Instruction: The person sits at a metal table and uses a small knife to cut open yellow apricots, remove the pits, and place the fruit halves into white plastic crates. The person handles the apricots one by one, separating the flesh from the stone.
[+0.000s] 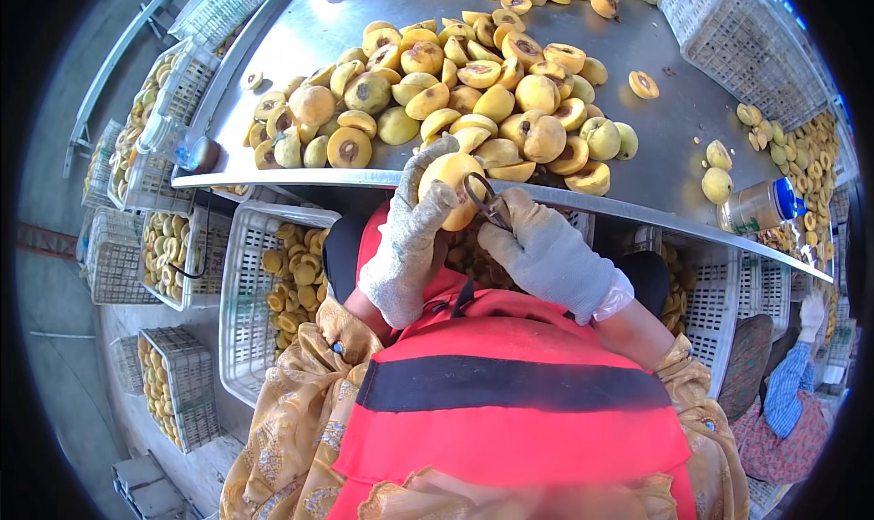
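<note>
My gloved left hand [407, 233] is closed round a yellow peach [452, 181] just over the table's near edge. In my gloved right hand [546, 251] is a pitting tool with a dark looped metal blade [477, 188]. The loop touches the right side of the peach; whether it has cut in, I cannot make out. Beyond both hands a heap of halved and whole peaches [428, 107] lies on the metal table [300, 37]. Several halves show brown hollows at their centres. My fingers hide most of the tool's handle.
White plastic crates of peach halves stand below the table, one at my left [238, 310] and one at my right [715, 315]. A clear jar with a blue lid [760, 204] lies by the right edge. Another crate [746, 56] rests at the back right. A co-worker's sleeve [790, 388] shows at far right.
</note>
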Tool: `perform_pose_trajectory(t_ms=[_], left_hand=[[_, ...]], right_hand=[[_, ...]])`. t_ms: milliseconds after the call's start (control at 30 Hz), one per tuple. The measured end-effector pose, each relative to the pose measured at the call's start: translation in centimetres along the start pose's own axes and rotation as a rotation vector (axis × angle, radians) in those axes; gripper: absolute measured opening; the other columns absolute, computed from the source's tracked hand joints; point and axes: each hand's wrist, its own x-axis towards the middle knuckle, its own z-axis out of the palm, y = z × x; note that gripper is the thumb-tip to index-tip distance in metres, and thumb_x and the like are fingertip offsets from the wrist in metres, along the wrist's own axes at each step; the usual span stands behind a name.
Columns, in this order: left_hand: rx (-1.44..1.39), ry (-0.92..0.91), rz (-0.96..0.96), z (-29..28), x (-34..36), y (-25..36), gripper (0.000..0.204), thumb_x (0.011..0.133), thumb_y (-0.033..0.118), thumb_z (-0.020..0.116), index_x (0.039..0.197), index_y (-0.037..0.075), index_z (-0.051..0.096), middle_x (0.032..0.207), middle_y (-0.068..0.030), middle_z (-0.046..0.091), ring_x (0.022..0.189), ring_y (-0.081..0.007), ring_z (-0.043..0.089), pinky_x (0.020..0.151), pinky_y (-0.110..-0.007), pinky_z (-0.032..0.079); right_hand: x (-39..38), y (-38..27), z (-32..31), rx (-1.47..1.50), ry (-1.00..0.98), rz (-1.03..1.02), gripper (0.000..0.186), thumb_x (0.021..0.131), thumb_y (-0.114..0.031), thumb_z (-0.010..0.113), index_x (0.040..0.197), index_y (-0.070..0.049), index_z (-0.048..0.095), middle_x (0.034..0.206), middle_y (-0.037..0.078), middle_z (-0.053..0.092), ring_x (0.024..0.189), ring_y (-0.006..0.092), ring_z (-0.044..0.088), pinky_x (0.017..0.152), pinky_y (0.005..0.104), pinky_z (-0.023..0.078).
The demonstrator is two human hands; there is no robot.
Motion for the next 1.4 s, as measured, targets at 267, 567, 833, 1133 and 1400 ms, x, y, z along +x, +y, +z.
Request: perform_pose_trajectory(t_ms=[267,567,833,1133,1400], left_hand=[[0.243,0.096,0.232,-0.3,-0.6,-1.3,0.065,0.085,0.033,0.068,0.136,0.004,0.040,0.138,-0.0124,0.043,0.127,-0.0240,0.043,0.106,-0.038,0.036],[0.346,0.042,0.327,0.4,-0.7,-0.4,0.062,0.087,0.025,0.066,0.137,0.002,0.037,0.138,-0.0144,0.042,0.128,-0.0248,0.041,0.108,-0.037,0.033],[0.779,-0.117,0.645,-1.8,-1.7,0.5,0.068,0.078,0.022,0.077,0.132,0.000,0.044,0.135,-0.0252,0.044,0.128,-0.0399,0.041,0.106,-0.047,0.033],[0.744,0.000,0.728,-1.6,-3.5,1.7,0.057,0.082,0.021,0.070,0.129,0.001,0.045,0.124,-0.0218,0.048,0.115,-0.0355,0.050,0.097,-0.041,0.041],[0.482,0.393,0.253,-1.8,-4.1,1.9,0.061,0.077,0.018,0.074,0.127,0.004,0.040,0.112,-0.0133,0.052,0.107,-0.0214,0.051,0.092,-0.034,0.044]], right_hand=[[-0.4,-1.4,2.3,0.401,-0.005,0.081,0.026,0.090,-0.019,0.056,0.106,0.000,0.050,0.085,0.025,0.064,0.081,0.0437,0.062,0.072,0.0482,0.048],[-0.2,-1.5,2.7,0.354,0.055,-0.018,0.024,0.091,-0.017,0.054,0.108,-0.002,0.047,0.066,0.016,0.058,0.051,0.0291,0.059,0.044,0.0384,0.047],[-0.8,-5.0,0.4,0.757,-0.342,0.441,0.021,0.095,-0.021,0.050,0.108,-0.004,0.046,0.060,0.003,0.051,0.040,0.0108,0.047,0.032,0.0248,0.036],[0.0,-0.6,2.7,0.018,-0.218,-0.275,0.047,0.084,0.001,0.046,0.130,0.003,0.040,0.095,0.012,0.063,0.085,0.0266,0.063,0.076,0.0341,0.051],[2.5,-5.0,4.5,0.357,-0.389,0.506,0.044,0.089,-0.003,0.045,0.132,-0.002,0.038,0.087,0.006,0.059,0.070,0.0143,0.058,0.058,0.0256,0.047]])
